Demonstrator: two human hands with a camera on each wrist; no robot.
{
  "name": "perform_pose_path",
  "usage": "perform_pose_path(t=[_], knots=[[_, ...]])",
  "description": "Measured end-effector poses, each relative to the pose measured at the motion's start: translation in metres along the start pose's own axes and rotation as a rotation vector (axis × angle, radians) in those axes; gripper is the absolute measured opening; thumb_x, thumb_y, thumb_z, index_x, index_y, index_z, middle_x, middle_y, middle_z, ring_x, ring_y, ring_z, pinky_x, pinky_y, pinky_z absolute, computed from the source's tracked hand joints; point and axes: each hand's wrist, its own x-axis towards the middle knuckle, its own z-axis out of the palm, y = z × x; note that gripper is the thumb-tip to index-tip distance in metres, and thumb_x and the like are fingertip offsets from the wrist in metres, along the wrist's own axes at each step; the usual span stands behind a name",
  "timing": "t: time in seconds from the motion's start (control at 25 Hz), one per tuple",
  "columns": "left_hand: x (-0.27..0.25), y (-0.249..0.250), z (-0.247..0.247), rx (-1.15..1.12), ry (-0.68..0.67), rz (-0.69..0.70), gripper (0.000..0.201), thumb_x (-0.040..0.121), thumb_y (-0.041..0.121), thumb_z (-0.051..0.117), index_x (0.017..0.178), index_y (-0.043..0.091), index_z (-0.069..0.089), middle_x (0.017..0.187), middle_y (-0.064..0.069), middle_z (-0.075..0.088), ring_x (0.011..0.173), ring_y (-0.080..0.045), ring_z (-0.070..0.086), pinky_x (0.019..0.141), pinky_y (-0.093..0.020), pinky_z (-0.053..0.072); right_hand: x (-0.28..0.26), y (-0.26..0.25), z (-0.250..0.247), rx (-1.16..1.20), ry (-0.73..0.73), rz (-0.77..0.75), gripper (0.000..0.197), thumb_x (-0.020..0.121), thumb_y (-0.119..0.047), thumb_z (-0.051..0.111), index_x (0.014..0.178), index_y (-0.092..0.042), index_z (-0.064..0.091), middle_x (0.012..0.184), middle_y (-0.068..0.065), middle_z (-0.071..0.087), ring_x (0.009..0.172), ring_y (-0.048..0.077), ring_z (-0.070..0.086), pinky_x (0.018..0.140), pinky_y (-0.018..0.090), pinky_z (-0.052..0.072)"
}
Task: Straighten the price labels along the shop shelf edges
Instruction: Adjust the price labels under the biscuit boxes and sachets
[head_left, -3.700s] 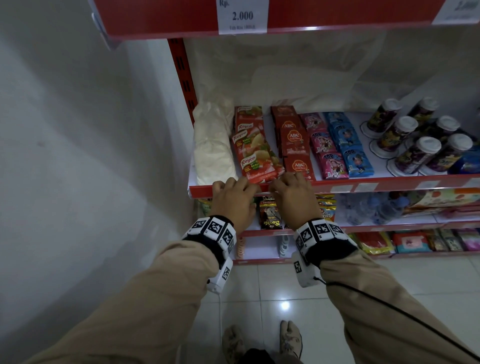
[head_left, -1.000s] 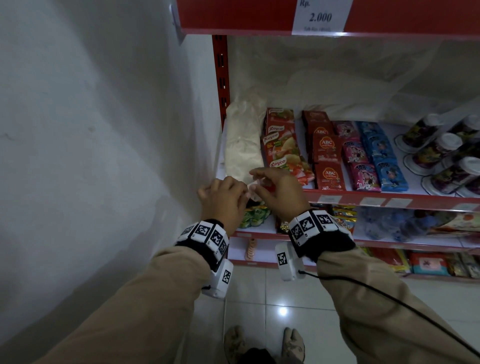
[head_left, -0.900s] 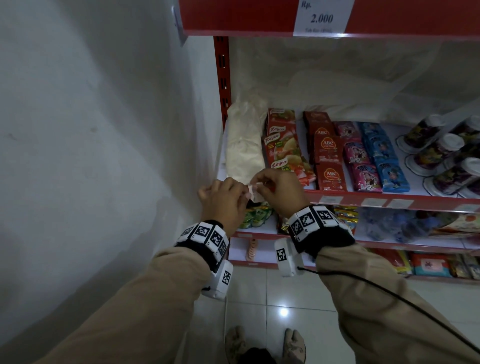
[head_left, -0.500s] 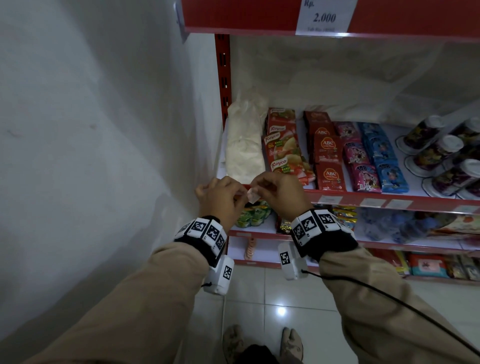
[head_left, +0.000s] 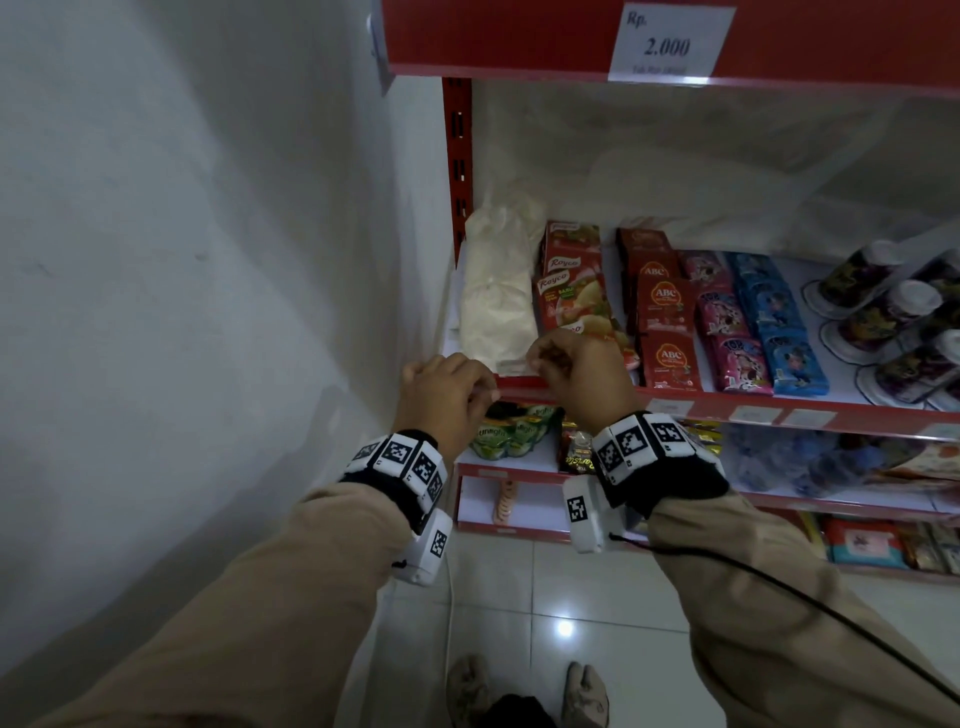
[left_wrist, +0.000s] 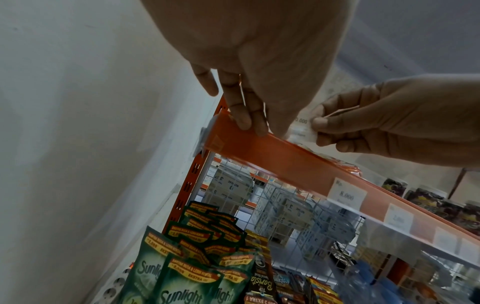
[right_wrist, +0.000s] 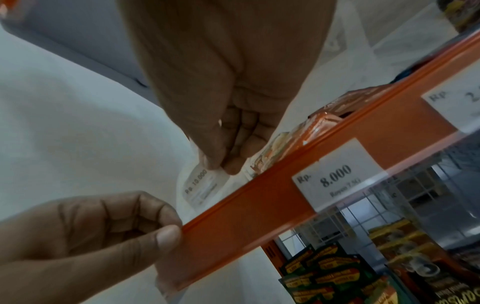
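In the right wrist view my right hand (right_wrist: 221, 167) pinches a loose white price label (right_wrist: 201, 186) reading Rp. 10.000 between thumb and forefinger, just above the red shelf edge strip (right_wrist: 233, 222). My left hand (right_wrist: 145, 230) grips the strip's left end, thumb on its front. The left wrist view shows my left hand's fingers (left_wrist: 244, 121) lying over the strip (left_wrist: 285, 160) and my right hand (left_wrist: 315, 128) holding the label (left_wrist: 302, 128). The head view puts my left hand (head_left: 483, 396) and right hand (head_left: 540, 364) at the shelf's left end. An 8.000 label (right_wrist: 335, 181) sits in the strip.
A white wall (head_left: 208, 312) stands close on the left. A white bag (head_left: 496, 301), Royco boxes (head_left: 571, 291), ABC sachets (head_left: 665, 312) and cups (head_left: 883, 312) fill the shelf. Sunlight pouches (left_wrist: 182, 277) sit one shelf down. More labels (head_left: 756, 414) line the strip to the right.
Half a second ago both hands met at the label in front of the strip. Now they have parted: the left holds the strip, the right holds the label alone, slightly higher.
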Motion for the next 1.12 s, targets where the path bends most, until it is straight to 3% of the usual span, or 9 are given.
perform_pose_path(t=[0.08,0.32,0.6,0.8,1.12], knots=[[-0.002,-0.003,-0.001,-0.032,0.005,-0.003,0.016,0.087,0.033,0.064,0.099,0.022,0.062,0.097,0.006,0.063,0.097,-0.019,0.056,0.087,-0.032,0.026,-0.001,0.002,0.004,0.020,0.059,0.005,0.014,0.082,0.000,0.063,0.087,-0.012,0.070,0.080,0.002,0.071,0.074,0.016,0.065,0.071,0.035,0.054],[-0.003,-0.003,-0.001,-0.062,-0.001,-0.004,0.039,0.084,0.029,0.069,0.120,0.020,0.057,0.114,-0.001,0.055,0.105,-0.020,0.054,0.085,-0.030,0.027,-0.009,0.002,0.018,0.007,0.034,-0.051,0.013,0.083,-0.002,0.064,0.087,-0.013,0.069,0.081,0.000,0.071,0.074,0.014,0.064,0.069,0.033,0.054],[0.001,0.000,-0.004,0.069,-0.003,0.041,0.015,0.086,0.021,0.066,0.096,0.011,0.071,0.102,-0.004,0.061,0.092,-0.027,0.057,0.080,-0.035,0.031,-0.016,0.001,0.024,-0.268,-0.072,-0.143,0.012,0.082,-0.013,0.066,0.093,-0.008,0.066,0.092,0.011,0.062,0.086,0.028,0.056,0.068,0.037,0.047],[0.002,-0.002,-0.005,0.203,-0.070,0.091,0.025,0.093,0.031,0.055,0.100,0.015,0.072,0.101,-0.003,0.061,0.096,-0.026,0.054,0.081,-0.036,0.030,-0.015,-0.001,0.031,-0.511,-0.145,-0.148,0.013,0.086,-0.014,0.061,0.091,-0.004,0.069,0.093,0.014,0.059,0.095,0.032,0.053,0.071,0.038,0.048],[0.001,-0.005,-0.003,0.280,-0.099,0.121,0.031,0.096,0.036,0.047,0.104,0.016,0.070,0.103,-0.003,0.063,0.099,-0.026,0.052,0.081,-0.036,0.028,-0.020,0.002,0.034,-0.577,-0.061,-0.196,0.008,0.084,-0.012,0.064,0.086,-0.006,0.068,0.086,0.013,0.060,0.083,0.032,0.054,0.060,0.036,0.046]])
